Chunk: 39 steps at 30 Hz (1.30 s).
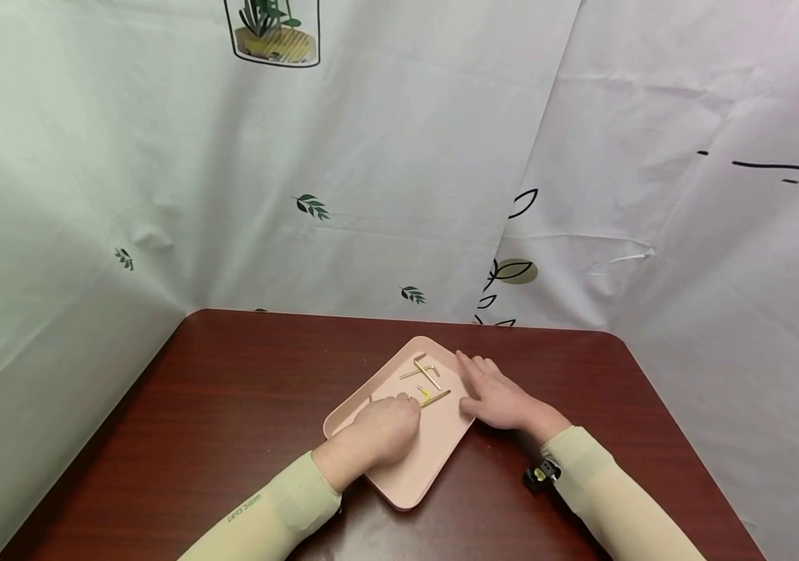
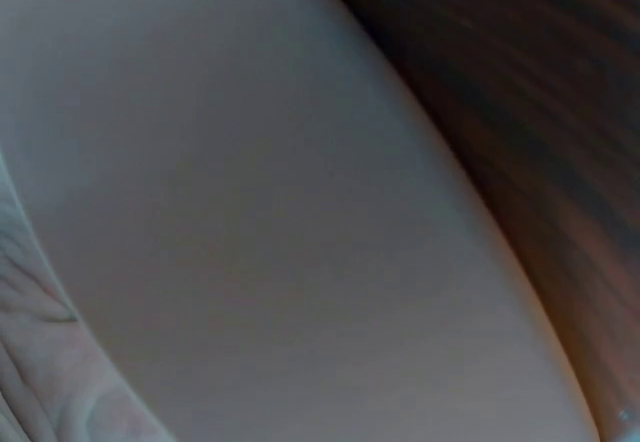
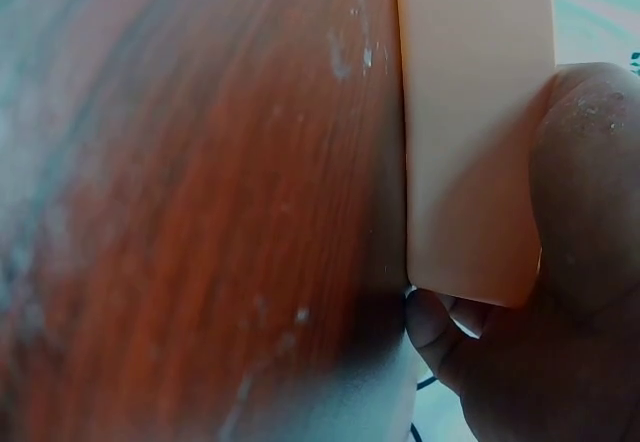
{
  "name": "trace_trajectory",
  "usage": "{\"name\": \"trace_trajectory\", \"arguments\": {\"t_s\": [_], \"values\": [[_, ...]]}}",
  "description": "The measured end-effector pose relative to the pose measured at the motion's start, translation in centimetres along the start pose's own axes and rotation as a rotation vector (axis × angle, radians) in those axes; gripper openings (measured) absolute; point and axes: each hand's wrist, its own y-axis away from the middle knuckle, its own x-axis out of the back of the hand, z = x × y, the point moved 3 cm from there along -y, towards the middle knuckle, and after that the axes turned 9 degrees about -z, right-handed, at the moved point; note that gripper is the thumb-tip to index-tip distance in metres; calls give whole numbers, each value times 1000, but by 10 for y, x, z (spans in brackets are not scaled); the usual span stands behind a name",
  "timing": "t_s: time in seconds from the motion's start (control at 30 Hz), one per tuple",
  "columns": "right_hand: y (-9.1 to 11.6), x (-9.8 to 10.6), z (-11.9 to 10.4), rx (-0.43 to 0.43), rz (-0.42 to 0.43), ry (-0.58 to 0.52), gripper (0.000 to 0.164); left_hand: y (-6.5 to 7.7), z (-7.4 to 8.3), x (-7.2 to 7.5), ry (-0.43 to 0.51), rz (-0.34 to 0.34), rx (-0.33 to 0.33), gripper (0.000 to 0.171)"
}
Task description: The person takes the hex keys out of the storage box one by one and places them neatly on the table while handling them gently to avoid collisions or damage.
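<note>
A slender, gold-coloured metal rod [image 1: 436, 399] juts out from beside the left hand [image 1: 387, 428], pointing to two o'clock. Just beyond it lies a small yellow piece [image 1: 424, 392], and farther toward one o'clock two gold-coloured L-shaped metal keys [image 1: 430, 375] cross each other. All rest on the floor of a smooth, matte pink tray [image 1: 410, 475], rectangular with rounded corners and a low raised rim, its length running from seven to one o'clock.

From the right hand [image 1: 501, 396], the rod and keys lie between nine and ten o'clock. The left hand is over the tray, its forearm entering from seven o'clock; its fingers are curled, but I cannot tell whether they grasp the rod. The right hand grasps the tray's rim at the three o'clock side, thumb and fingers spread along it, its forearm reaching in from five o'clock.

Both arms wear pale yellow-green fabric sleeves [image 1: 280, 506], and a small black device [image 1: 541, 474] sits at the right wrist. Beneath is a glossy red-brown wood-grain table [image 1: 245, 389]; past its edge at twelve o'clock hangs a creased white leaf-printed cloth [image 1: 385, 156].
</note>
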Motion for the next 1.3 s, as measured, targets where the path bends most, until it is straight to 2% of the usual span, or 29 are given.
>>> {"name": "trace_trajectory", "arguments": {"t_s": [0.57,0.77,0.83,0.9,1.0,1.07,1.3], "values": [[0,-1,-1,4,6,-9,91,3,-1,3,43,-16,7,7],[1,-1,-1,4,5,-12,91,2,-3,0,74,-16,8,6],[1,-1,-1,1,4,-18,91,-1,-6,-8,67,12,-6,6],[1,0,-1,-1,6,-20,90,-2,-7,-10,73,18,-7,5],[0,-1,-1,-3,2,-16,91,-2,-8,-9,94,2,-1,6],[0,-1,0,-3,2,-12,91,2,-5,0,118,-33,16,6],[-1,-2,2,-1,11,7,91,-3,-10,-10,80,-12,1,7]]}}
